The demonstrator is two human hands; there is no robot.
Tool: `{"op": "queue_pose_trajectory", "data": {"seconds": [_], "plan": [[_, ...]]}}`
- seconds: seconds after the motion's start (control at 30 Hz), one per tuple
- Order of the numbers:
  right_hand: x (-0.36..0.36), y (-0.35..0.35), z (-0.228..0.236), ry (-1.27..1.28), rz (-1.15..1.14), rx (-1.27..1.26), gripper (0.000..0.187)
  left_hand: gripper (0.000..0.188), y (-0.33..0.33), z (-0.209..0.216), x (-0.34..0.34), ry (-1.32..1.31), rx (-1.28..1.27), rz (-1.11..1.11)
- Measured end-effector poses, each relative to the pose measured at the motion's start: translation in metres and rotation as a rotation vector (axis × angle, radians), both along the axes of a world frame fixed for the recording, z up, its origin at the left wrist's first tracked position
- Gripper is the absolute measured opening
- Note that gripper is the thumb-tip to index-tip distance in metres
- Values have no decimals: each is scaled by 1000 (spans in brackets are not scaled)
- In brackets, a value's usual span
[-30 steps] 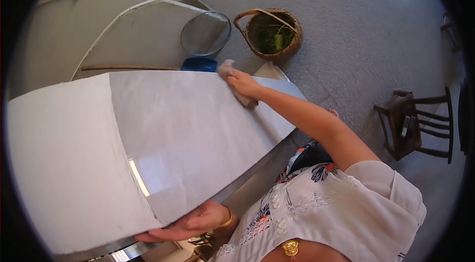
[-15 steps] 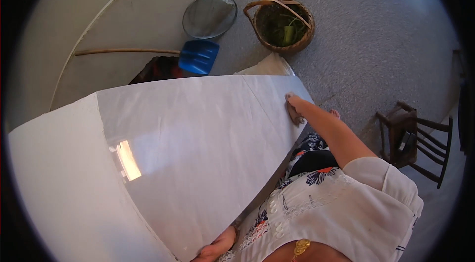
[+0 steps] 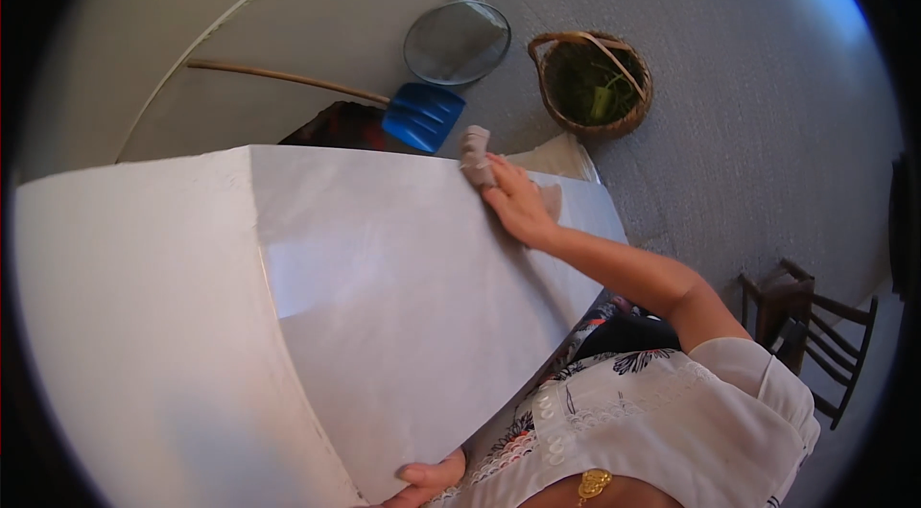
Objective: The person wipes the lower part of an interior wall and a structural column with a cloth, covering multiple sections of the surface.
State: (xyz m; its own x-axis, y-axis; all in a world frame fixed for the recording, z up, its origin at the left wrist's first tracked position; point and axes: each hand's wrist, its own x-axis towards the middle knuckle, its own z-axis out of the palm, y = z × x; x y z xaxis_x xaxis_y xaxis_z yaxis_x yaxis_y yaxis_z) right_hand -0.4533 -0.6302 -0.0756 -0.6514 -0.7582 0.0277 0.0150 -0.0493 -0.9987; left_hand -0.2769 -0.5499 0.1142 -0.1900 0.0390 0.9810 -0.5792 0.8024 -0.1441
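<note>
A large white glossy panel (image 3: 384, 316) fills the lower left of the view, tilted, with a raised seam running down it. My right hand (image 3: 513, 201) lies flat near its far top edge, pressing a small beige cloth (image 3: 474, 151) against the surface. My left hand (image 3: 427, 481) grips the panel's near bottom edge, with only the fingers showing.
On the grey carpet beyond the panel are a wicker basket (image 3: 590, 84) with green stuff inside, a round wire sieve (image 3: 457, 40) and a blue dustpan (image 3: 422, 115) on a long wooden handle. A dark wooden chair (image 3: 811, 330) stands at the right.
My right hand, at the panel's right edge half a second ago, has moved up and left along the top edge with the cloth. The panel has shifted in view.
</note>
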Motion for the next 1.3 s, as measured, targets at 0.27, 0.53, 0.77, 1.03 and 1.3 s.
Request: {"op": "queue_pose_trajectory", "data": {"seconds": [0.27, 0.53, 0.77, 1.03, 1.3], "plan": [[-25, -25, 146, 321, -4, -451, 40, 54, 4, 14, -5, -141, -22, 33], [24, 72, 165, 619, 29, -550, 42, 53, -8, 8, 3, -216, -5, 7], [45, 109, 156, 777, 173, -727, 50, 52, -2, 7, 8, -194, 13, 13], [-29, -15, 196, 483, -37, -429, 36, 49, 2, 6, 5, -236, -66, 101], [38, 89, 170, 636, -33, -528, 24, 46, -3, 6, 2, -207, -58, 51]]}}
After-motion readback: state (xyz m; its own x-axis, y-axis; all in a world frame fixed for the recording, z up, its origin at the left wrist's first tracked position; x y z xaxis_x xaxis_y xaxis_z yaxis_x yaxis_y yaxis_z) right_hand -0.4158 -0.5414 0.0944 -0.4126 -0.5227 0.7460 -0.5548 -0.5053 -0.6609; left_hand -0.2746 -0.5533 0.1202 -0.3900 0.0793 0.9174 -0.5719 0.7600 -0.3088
